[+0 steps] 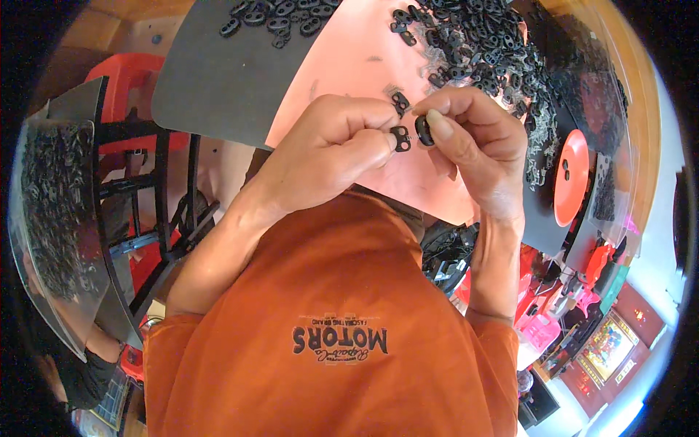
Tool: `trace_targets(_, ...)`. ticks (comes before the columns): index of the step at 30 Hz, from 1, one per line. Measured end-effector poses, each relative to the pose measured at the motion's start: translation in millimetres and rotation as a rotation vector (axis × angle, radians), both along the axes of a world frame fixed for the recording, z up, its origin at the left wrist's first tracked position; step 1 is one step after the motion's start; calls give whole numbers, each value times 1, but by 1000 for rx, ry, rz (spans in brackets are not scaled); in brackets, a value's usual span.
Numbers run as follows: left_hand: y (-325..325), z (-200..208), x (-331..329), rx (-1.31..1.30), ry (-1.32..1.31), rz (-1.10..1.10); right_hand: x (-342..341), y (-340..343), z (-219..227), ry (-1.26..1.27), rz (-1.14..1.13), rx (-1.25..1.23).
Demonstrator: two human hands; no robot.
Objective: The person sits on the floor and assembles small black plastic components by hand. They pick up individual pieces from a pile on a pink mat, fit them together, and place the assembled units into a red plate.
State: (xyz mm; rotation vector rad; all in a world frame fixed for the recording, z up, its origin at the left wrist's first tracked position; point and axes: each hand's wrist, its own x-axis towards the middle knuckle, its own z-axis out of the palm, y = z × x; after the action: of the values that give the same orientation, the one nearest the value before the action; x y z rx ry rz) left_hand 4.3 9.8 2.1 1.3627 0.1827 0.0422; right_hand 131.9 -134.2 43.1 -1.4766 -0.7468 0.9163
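Note:
My left hand (342, 138) is closed, pinching a flat black two-hole cord-lock piece (400, 138) between thumb and forefinger. Close beside it, my right hand (473, 138) grips a rounded black cord-lock shell (424, 131) with thumb and fingertips. A narrow gap separates the two pieces; what looks like a tiny metal spring shows there, too small to be sure of. Another black two-hole piece (400, 101) lies on the pink mat (328, 80) just beyond my hands.
A heap of black two-hole pieces (480, 44) mixed with small springs (539, 142) covers the mat's far right. Finished-looking black cord locks (280, 14) lie on the grey board (218, 87) at far left. A red plate (570, 197) stands right; a clear-topped tray (58, 218) lies left.

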Motion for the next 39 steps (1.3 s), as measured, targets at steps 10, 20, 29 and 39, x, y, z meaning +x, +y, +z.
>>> trace_targets(10,3,4,0,-39,14,-19,1,1,-3,34,0,31)
trace_targets(20,1,-5,0,-2,-19,-15,-5,6,-4,17,29,-2)
trace_targets(29,2,0,-2,24,-20,-11,-6,6,-5,-177,16,-103)
trace_targets(39,-1,0,-3,37,-59,27,-9,4,-8,-446,46,-58)
